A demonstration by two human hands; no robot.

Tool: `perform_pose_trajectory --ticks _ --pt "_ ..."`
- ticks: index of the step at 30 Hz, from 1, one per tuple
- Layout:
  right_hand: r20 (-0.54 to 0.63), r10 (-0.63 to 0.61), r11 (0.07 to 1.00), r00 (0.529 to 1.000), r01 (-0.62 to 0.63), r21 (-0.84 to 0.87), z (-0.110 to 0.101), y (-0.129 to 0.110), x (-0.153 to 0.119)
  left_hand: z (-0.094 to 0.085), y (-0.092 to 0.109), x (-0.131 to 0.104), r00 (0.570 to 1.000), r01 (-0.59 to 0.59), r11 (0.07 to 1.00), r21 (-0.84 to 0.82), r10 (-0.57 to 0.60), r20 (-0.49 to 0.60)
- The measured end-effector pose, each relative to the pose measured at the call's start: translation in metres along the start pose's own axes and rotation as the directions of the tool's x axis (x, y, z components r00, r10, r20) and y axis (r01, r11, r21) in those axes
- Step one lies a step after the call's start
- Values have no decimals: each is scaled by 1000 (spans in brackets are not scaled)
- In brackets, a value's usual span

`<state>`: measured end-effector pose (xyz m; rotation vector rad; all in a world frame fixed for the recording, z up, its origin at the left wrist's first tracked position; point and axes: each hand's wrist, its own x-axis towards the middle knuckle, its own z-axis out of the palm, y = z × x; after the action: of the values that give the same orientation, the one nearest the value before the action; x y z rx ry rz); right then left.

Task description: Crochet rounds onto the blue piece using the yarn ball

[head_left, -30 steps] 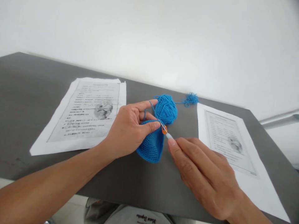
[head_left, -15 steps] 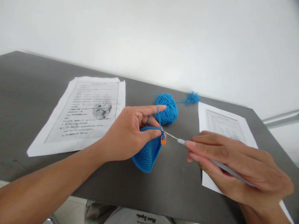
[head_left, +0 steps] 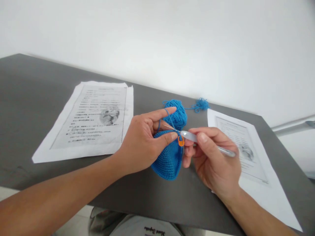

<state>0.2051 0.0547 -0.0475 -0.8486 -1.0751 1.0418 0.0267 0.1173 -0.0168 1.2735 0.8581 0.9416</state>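
Note:
Pinched in my left hand [head_left: 145, 141] is the top edge of a blue crocheted piece [head_left: 168, 159], with blue yarn looped over the raised index finger. An orange stitch marker [head_left: 181, 141] hangs from the edge beside my left thumb. My right hand [head_left: 216, 160] grips the crochet hook [head_left: 189, 136] by its grey handle. The hook's thin metal shaft lies across the top of the piece, its tip pointing left under the yarn strand. Behind my left fingertips sits a ball of blue yarn [head_left: 179, 114].
A printed sheet [head_left: 86, 131] lies on the left of the dark table [head_left: 147, 200], and another printed sheet [head_left: 265, 190] on the right, partly behind my right hand. A small tangle of blue yarn [head_left: 201, 104] rests near the back edge, by the white wall [head_left: 157, 42].
My right hand has moved left and turned, bringing the hook over the crocheted piece. My left hand and the piece have shifted slightly right. More of the right sheet shows.

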Motion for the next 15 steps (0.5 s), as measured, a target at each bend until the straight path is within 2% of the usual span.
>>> perform_pose_trajectory --ticks 2,4,9,12,15 --pt "-33 -144 985 989 140 -104 8 3 -3 4 -1 -2 1000 -8 1000 16 8 -24" --pt "-49 -244 949 969 228 -220 14 3 -6 8 -1 -4 999 -12 999 39 14 -52" --pt "-37 -353 830 935 295 -473 18 1 -12 12 0 -4 991 3 1000 12 -2 -137" --pt "49 -398 710 916 342 -615 16 3 -17 11 -3 -3 989 26 996 -82 -37 -141" --pt "221 -430 502 875 435 -747 16 1 -21 9 -7 -1 992 73 966 -249 -96 -82"
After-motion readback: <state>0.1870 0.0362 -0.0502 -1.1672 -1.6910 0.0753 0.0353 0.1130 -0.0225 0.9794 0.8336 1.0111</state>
